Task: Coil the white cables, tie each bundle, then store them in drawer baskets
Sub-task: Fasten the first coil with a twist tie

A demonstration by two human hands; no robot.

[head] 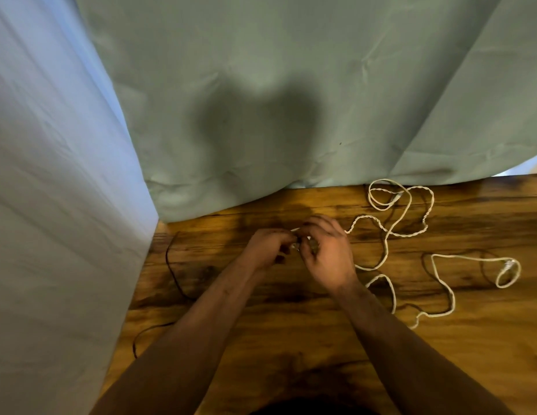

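Observation:
A white braided cable (390,232) lies in loose loops on the wooden table (291,339), running from my hands to the back right. A second white cable (441,283) sprawls to the right, its plug end (508,266) inside a small loop. My left hand (268,247) and my right hand (325,250) meet at the table's middle, fingers curled, pinching the near end of the braided cable between them. The cable end itself is mostly hidden by my fingers.
A thin dark cord (171,274) trails along the table's left side. A grey-green cloth (291,100) hangs behind the table and a pale blue cloth (51,205) covers the left. No drawer or basket is in view.

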